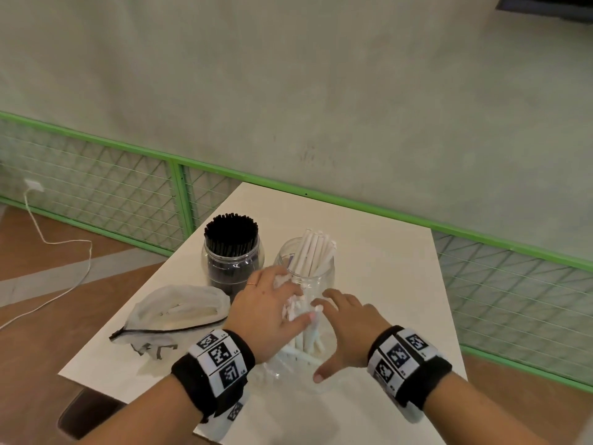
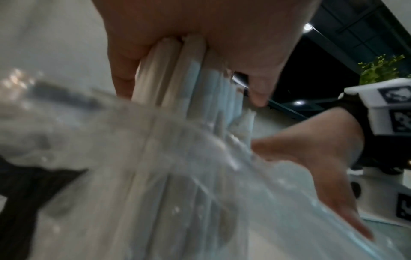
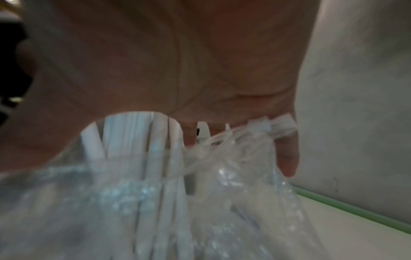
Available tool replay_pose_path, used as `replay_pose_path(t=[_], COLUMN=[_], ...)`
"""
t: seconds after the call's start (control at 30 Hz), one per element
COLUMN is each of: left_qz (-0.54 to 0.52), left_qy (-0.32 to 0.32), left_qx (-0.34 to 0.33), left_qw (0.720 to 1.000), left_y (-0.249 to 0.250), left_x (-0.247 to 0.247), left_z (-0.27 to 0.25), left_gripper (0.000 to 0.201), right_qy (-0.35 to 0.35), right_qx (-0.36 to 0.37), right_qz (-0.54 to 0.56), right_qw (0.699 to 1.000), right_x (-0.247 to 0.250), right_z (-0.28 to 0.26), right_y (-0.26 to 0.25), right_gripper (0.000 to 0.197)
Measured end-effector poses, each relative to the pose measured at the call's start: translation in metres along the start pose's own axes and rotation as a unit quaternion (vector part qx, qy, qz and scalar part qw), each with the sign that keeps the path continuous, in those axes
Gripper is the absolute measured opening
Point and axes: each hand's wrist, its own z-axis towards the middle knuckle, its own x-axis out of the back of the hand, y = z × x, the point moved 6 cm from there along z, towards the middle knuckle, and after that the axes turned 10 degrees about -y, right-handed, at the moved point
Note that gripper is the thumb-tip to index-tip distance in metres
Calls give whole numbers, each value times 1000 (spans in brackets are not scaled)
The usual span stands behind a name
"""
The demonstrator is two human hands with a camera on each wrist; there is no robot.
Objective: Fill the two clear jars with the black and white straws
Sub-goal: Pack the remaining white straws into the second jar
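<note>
On the white table [image 1: 385, 268] a clear jar [image 1: 232, 268] at the back left is packed with black straws [image 1: 231, 231]. To its right is a second clear jar [image 1: 300, 370] with white straws [image 1: 313, 252] sticking out of it. My left hand [image 1: 276, 303] grips a bundle of these white straws [image 2: 177, 79] that runs down into the jar [image 2: 133, 176]. With fingers spread, my right hand [image 1: 348, 327] rests on the jar's right side, thumb on the near wall. In the right wrist view my palm [image 3: 177, 61] lies over the straws [image 3: 133, 132].
A white mesh pouch [image 1: 179, 309] with a black zip and some white straws inside lies left of the hands. A green rail with wire mesh [image 1: 321, 194] runs behind the table. A dark seat [image 1: 86, 409] shows below the table's near-left corner.
</note>
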Motion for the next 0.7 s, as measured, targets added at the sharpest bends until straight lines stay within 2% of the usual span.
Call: replay_pose_path(t=[0.1,0.2,0.27,0.37,0.5,0.6,0.7], left_qz=[43,101,122,121,80,49,30], left_qy=[-112,-206,-213,-197,-186,-182,-167], left_qx=[8,27,36,47,44,43,39], left_qw=[993,973,969,972,978,981,985], left_y=[-8,-20,-24,-25,-28,-29,-27], left_x=[-1,-6,-7,-6,-2,1,11], left_z=[-5,-12,-12,-11,-11,-10,-7], left_gripper=[99,107,101,87,74,70,70], right_qy=[-26,-39,-16,57,88,125,159], right_qx=[-25,-45,-52,-42,-25,5,14], right_qz=[-35,-47,-50,-44,126,288,408], right_qw=[999,997,997,997,988,949,899], right_x=[-18,-32,-36,-34,-30,-22,-13], right_z=[7,15,21,25,24,18,5], right_y=[3,5,5,1,12,18,22], right_gripper=[129,118,101,70,40,29,34])
